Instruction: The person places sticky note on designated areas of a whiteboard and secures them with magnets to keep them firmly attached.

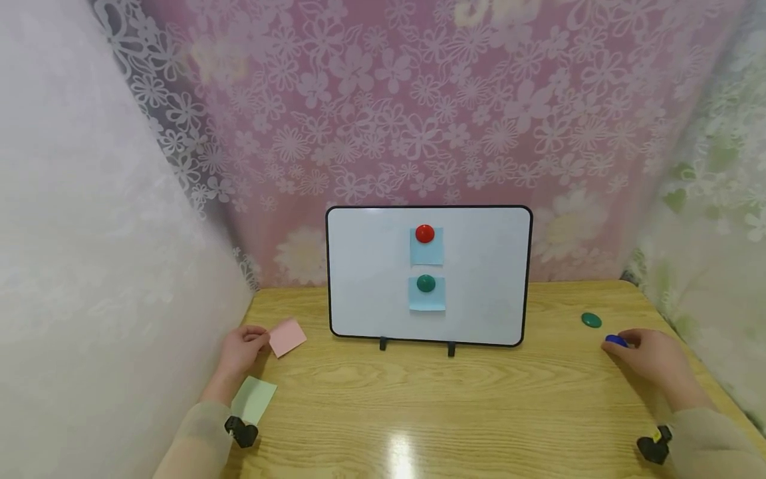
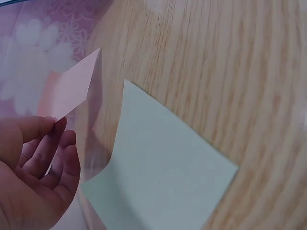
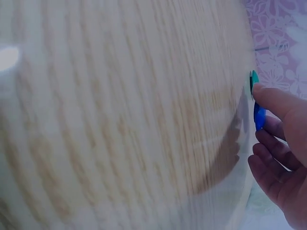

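At the table's left side my left hand (image 1: 241,350) pinches one corner of a pink sticky note (image 1: 288,337). The left wrist view shows that note (image 2: 74,88) raised off the wood between thumb and fingertip. Below this hand lies a pale green sticky note (image 1: 254,400), one edge curling up. Over on the right, my right hand (image 1: 655,359) holds a blue round magnet (image 1: 616,340) between thumb and fingers. A green round magnet (image 1: 591,320) lies on the table just beyond it; in the right wrist view the thumb partly overlaps it.
A whiteboard (image 1: 371,279) with a black frame stands on small black feet at the back centre. On it, a red magnet (image 1: 425,233) and a green magnet (image 1: 426,283) each hold a blue sticky note. Patterned cloth hangs behind and on both sides of the wooden table (image 1: 455,406).
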### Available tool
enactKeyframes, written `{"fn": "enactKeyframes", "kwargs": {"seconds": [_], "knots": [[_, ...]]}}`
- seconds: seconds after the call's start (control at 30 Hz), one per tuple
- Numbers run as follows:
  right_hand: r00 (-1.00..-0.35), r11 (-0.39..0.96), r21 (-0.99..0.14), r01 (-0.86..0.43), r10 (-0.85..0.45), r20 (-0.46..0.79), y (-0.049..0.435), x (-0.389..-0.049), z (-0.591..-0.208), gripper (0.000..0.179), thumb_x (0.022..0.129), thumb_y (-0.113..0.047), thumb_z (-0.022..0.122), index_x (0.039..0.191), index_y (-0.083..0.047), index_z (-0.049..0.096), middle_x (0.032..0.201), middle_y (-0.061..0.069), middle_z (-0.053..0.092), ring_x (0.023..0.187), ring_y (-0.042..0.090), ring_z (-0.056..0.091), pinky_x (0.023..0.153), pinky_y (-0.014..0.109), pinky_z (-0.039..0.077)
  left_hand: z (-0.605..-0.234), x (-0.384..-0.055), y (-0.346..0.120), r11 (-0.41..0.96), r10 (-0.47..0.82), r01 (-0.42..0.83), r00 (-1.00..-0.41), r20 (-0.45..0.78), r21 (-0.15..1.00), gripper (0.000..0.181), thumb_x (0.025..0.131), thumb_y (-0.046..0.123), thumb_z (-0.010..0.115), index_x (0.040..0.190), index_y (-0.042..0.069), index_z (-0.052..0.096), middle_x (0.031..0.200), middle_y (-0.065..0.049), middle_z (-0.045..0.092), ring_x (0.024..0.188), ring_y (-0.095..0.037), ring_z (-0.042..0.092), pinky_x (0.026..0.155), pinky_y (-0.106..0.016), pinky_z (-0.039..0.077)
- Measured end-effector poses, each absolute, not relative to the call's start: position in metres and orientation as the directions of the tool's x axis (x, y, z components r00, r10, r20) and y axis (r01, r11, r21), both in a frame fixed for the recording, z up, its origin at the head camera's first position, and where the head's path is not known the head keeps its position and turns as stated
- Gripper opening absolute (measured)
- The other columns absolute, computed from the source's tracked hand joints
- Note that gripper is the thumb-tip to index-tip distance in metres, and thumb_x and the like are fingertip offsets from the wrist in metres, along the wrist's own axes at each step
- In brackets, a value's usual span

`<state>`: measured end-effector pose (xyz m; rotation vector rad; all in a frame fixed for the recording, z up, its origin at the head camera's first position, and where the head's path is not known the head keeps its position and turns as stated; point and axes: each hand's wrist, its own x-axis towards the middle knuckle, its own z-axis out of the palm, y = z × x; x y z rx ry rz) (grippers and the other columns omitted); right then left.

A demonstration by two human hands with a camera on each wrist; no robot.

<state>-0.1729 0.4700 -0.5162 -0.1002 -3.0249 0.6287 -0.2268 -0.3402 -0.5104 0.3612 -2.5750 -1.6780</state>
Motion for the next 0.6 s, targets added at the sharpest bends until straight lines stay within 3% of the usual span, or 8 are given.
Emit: {"fn": "enactKeyframes", "kwargs": {"seconds": [0.27,0.6], "knots": [[-0.997,0.896,-0.440,0.056,0.078,0.030,0.460,-0.170,-0.511,0.074,0.102,-0.056,0.070,0.128,0.013,0.067,0.118,0.038,0.067,0.105,0.057,0.063,0.077,0.062,0.054,-0.502,-0.219,-0.332,0.373,-0.225,-0.174,-0.970,-0.093,0.911,0.034,0.108,0.015,0.067,0.130,-0.012,0.065,0.106,-0.017,0.074,0.080,-0.013,0.067,0.070,-0.028,0.057],[-0.991,0.870,-0.493,0.018,0.082,0.109,0.438,-0.167,-0.506,0.070,0.103,-0.054,0.069,0.134,0.008,0.067,0.131,0.038,0.064,0.107,0.056,0.067,0.075,0.061,0.057,-0.502,-0.220,-0.326,0.309,-0.256,-0.136,-0.965,-0.055,0.941,0.031,0.110,0.013,0.062,0.130,-0.012,0.064,0.112,-0.022,0.075,0.084,-0.012,0.070,0.072,-0.020,0.059]]}}
